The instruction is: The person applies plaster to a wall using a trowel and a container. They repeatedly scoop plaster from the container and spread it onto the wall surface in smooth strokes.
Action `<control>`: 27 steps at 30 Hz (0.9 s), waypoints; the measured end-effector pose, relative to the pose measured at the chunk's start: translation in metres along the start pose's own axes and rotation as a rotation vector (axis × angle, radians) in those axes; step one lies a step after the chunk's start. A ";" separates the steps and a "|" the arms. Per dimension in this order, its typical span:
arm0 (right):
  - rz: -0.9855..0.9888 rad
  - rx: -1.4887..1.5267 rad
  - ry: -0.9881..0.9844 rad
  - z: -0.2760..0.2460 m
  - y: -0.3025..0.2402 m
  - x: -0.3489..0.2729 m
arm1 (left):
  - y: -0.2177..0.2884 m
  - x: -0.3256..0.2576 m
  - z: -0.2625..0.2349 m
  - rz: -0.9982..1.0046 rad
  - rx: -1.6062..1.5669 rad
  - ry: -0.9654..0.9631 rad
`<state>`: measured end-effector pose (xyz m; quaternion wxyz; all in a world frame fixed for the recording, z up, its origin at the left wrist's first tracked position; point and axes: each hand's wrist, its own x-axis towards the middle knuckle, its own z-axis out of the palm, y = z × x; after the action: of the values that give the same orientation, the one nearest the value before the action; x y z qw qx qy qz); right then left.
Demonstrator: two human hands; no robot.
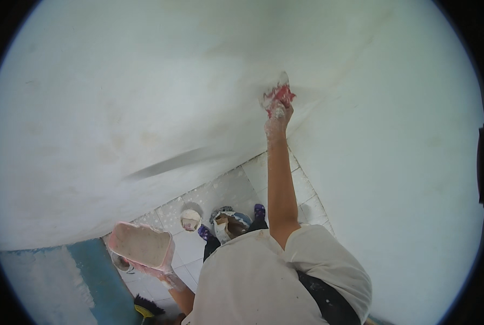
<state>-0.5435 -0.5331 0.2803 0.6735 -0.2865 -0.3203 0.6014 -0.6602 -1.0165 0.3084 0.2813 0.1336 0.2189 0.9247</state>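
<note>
My right hand (277,116) is raised high, arm outstretched, and grips a red-handled putty knife (279,95). The blade is pressed against the white plastered wall (144,97) close to the corner where it meets a second white wall (393,162). My left hand (172,280) is held low at my side, carrying a pink rectangular tray (142,245) filled with pale plaster. Both hands are smeared with white plaster.
Below is a white tiled floor (226,189) speckled with plaster. On it stand a small white tub (190,219) and a bag (228,223) near my feet in purple slippers (259,210). The lower left wall section is blue (98,281). A dark broom (144,309) lies there.
</note>
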 end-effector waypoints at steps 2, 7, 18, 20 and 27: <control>-0.108 -0.080 -0.095 0.031 0.017 -0.024 | 0.018 -0.001 -0.022 -0.036 -0.083 -0.050; -0.022 -0.287 -0.130 0.092 0.005 -0.127 | 0.033 0.045 -0.087 -0.259 -0.571 -0.132; 0.362 0.020 -0.359 0.080 -0.071 -0.487 | 0.150 0.017 -0.132 0.225 0.083 0.159; 0.186 -0.212 -0.409 0.076 -0.068 -0.513 | 0.170 0.004 -0.131 0.277 0.197 0.138; 0.028 -0.207 -0.361 0.062 -0.069 -0.565 | 0.163 -0.009 -0.144 0.169 -0.037 0.136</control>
<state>-0.5889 -1.1020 0.3239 0.5638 -0.2462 -0.4920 0.6160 -0.7818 -1.1912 0.2605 0.1894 0.0830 0.2083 0.9560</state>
